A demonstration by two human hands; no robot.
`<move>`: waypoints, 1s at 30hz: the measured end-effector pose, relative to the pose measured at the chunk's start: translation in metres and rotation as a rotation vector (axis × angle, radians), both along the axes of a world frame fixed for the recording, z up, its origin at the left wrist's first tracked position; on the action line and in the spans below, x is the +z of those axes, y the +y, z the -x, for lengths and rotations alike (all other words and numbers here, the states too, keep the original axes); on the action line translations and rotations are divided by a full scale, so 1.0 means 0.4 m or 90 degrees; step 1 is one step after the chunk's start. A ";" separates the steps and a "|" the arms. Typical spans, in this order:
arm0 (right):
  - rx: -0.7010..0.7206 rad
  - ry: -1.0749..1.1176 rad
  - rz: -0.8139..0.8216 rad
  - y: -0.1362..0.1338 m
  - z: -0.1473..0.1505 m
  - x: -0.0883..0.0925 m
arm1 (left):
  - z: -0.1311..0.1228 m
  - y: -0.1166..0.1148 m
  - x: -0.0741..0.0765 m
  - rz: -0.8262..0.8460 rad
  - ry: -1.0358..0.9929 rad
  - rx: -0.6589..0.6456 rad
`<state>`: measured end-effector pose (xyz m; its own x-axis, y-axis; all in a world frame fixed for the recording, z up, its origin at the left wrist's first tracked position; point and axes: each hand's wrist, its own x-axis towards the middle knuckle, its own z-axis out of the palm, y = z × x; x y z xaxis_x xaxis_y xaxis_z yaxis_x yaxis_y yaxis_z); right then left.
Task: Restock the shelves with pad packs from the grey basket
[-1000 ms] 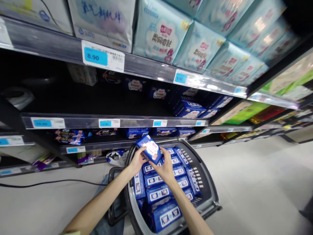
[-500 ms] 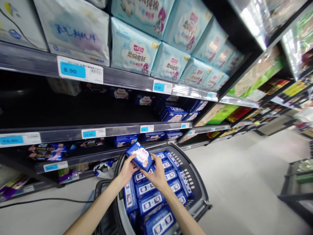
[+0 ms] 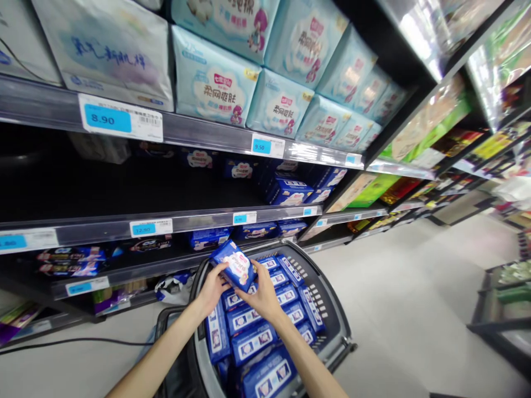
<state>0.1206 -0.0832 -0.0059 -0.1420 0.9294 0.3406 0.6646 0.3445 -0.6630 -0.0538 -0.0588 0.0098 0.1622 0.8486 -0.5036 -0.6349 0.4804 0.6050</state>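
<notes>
Between my two hands is a blue pack of sanitary pads (image 3: pixel 236 264) with a white cloud-shaped label, tilted with its front toward me. My left hand (image 3: pixel 213 289) grips its left lower corner, thumb on the front. On the right side, my right hand (image 3: pixel 262 292) has its fingers and thumb around the pack's edge. Directly below stands a dark grey shopping basket (image 3: pixel 338 309) holding several rows of similar blue packs (image 3: pixel 253 341), most showing their labelled narrow sides. My forearms hide some of the packs in the basket.
A shelf edge (image 3: pixel 203 219) with price tags runs behind the basket. Blue packs (image 3: pixel 288 190) sit deep on that shelf, with more on the shelf below. Light-blue packs (image 3: pixel 215 77) fill the upper shelf. A black cable (image 3: pixel 83 344) crosses the floor at left.
The view has shifted slightly, so the shelves appear a little further left. Both hands keep hold of the pack above the basket, with little change in their grip.
</notes>
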 end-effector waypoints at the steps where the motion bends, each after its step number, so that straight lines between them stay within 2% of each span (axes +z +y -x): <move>1: 0.002 -0.014 0.002 0.001 -0.001 -0.005 | 0.000 0.000 -0.003 -0.002 0.009 -0.004; 5: -0.006 -0.059 0.016 0.006 -0.003 -0.018 | -0.003 -0.001 -0.012 -0.033 0.024 0.002; 9: -0.020 -0.068 0.010 0.011 -0.006 -0.008 | -0.004 -0.003 -0.009 -0.099 0.030 -0.004; 15: -0.025 -0.115 -0.065 0.022 -0.040 0.028 | 0.012 0.003 0.004 -0.214 0.187 0.070; 23: -0.035 -0.158 -0.157 0.031 -0.072 0.024 | 0.015 0.001 0.001 -0.343 0.389 -0.051; 25: -0.101 -0.138 -0.132 0.034 -0.078 0.023 | 0.014 -0.002 0.004 -0.342 0.398 -0.038; 27: -0.163 -0.154 -0.034 0.035 -0.089 0.021 | 0.013 -0.006 0.011 -0.323 0.384 -0.016; 28: -0.171 -0.176 0.033 0.034 -0.095 0.017 | 0.013 -0.007 0.017 -0.311 0.378 -0.007; 30: -0.132 -0.228 0.157 0.027 -0.107 0.007 | 0.010 -0.009 0.035 -0.295 0.376 -0.002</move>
<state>0.1634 -0.0724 -0.0032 -0.0131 0.9974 0.0706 0.9041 0.0419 -0.4252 -0.0577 -0.0624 0.0237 -0.0218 0.9949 -0.0983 -0.1408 0.0942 0.9855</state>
